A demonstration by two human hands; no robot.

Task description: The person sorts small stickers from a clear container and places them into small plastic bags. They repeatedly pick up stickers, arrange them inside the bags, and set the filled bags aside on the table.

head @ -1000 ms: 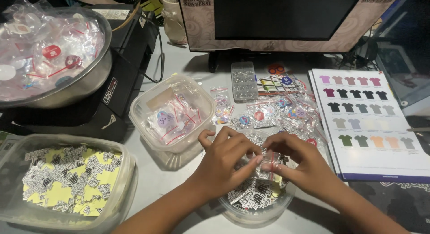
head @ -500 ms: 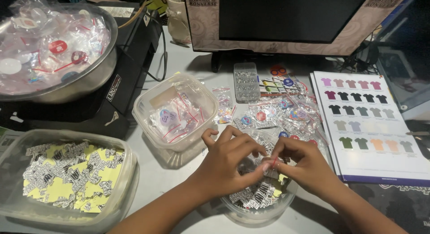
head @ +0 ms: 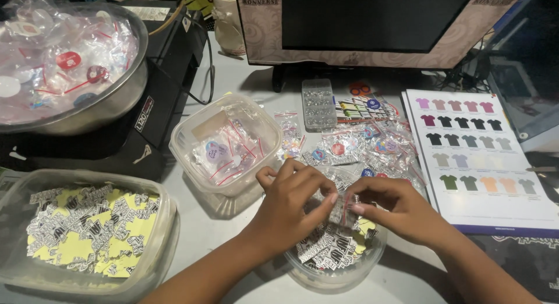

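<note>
Fingers of my left hand (head: 289,206) and right hand (head: 391,208) pinch a small clear zip bag (head: 342,206) between them, both closed on it, above the round plastic tub (head: 335,276) of stickers (head: 326,248) on the grey surface (head: 209,234).

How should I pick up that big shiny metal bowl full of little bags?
Probably with two hands on the rim of the metal bowl, one at each side. The rim flares outward, giving fingers an edge, and the little bags are heaped high, so it is best kept level. It rests on a black box, so lift straight up.
</note>
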